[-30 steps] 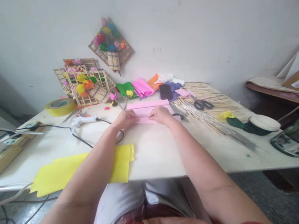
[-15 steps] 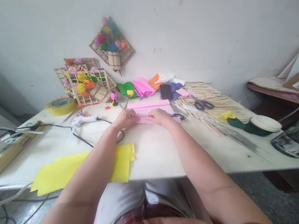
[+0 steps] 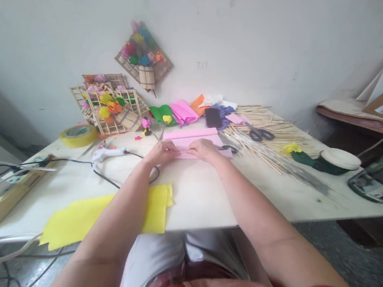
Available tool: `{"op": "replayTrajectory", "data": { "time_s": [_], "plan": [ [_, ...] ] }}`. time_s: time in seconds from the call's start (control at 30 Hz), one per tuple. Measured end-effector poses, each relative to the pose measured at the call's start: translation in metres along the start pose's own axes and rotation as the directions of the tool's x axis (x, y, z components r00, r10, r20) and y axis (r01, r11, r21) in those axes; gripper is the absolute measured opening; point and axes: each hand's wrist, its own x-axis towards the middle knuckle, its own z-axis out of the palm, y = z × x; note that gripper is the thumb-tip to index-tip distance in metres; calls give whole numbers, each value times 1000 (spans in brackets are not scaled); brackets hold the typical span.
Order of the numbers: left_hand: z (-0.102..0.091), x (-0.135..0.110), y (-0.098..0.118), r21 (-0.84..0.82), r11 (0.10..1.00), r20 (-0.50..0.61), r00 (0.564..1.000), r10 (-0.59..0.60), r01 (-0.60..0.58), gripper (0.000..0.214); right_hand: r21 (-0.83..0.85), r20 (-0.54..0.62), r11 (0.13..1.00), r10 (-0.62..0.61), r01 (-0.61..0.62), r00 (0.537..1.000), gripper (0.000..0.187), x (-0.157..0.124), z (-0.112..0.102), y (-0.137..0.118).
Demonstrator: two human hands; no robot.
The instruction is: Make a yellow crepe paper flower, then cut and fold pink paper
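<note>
A sheet of pink crepe paper (image 3: 192, 135) lies on the white table in front of me, with a fold along its far side. My left hand (image 3: 161, 153) pinches the near edge of the paper at its left end. Closed on the same edge, a little to the right, is my right hand (image 3: 201, 150). Black-handled scissors (image 3: 229, 149) lie just beyond my right hand, partly covered. A glue gun (image 3: 108, 153) rests left of my left hand, its black cord running under my left arm. Beneath that forearm lies yellow crepe paper (image 3: 156, 208).
Bamboo-stick frames with paper flowers (image 3: 113, 105) lean at the back left, near yellow tape (image 3: 78, 135). A power strip (image 3: 12, 188) sits at the left edge. Bamboo sticks (image 3: 272, 124), thin wires (image 3: 287, 169), larger scissors (image 3: 261, 135) and a glass jar (image 3: 382, 177) occupy the right.
Almost nothing differs. Both hands stay on the near edge of the pink crepe paper, with only a very slight shift of the fingers.
</note>
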Motion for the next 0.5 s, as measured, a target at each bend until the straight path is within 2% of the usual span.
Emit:
{"op": "replayTrajectory", "data": {
  "time_s": [0.3,0.5],
  "plan": [
    [0,1,3,-3,1000,-4,1000,-28,28,17,-51,-50,998,-35,32,998,24,2,2,-2],
    [0,1,2,-10,1000,-7,1000,-2,2,15,29,-50,997,-67,68,996,22,4,5,1]
  ]
}}
